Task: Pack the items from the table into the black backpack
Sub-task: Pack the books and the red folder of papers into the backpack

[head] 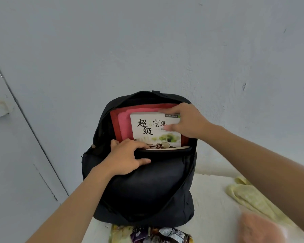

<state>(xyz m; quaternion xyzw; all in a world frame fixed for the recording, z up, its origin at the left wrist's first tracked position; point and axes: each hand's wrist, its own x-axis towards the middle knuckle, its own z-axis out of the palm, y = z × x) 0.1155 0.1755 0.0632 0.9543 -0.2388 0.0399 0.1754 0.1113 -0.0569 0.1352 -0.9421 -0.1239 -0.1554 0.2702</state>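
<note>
While left hand (125,156) grips fabric backpack (147,192), right hand (187,121) pinching rectangular book (147,128)

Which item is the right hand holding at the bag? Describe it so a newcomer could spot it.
Start at the black backpack standing against the wall, its top open. In its opening, the right hand pinches a white book, in front of a pink sheet and a red folder. It alone has large black Chinese characters on its cover.
</note>
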